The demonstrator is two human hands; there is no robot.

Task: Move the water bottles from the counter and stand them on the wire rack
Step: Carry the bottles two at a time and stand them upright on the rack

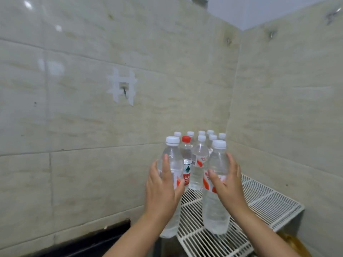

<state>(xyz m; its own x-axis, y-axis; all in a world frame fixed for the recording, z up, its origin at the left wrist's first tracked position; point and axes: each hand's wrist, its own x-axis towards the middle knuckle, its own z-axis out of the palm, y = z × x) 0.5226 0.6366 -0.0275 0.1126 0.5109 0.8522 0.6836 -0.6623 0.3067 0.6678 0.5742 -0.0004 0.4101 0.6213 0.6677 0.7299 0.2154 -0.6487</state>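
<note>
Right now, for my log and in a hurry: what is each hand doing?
Left hand: grips a white-capped water bottle, upright.
Right hand: grips another white-capped bottle, upright over the wire rack.

Clear plastic bottles (216, 210), seemingly glossy tiles (92, 127)

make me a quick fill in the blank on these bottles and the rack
1. Each hand holds one ____, the left hand and the right hand alike.
2. One bottle standing on the wire rack has a ____ cap; the others have white ones.
3. On the wall a metal ____ is stuck with white tape.

Missing words: bottle; red; hook
</note>
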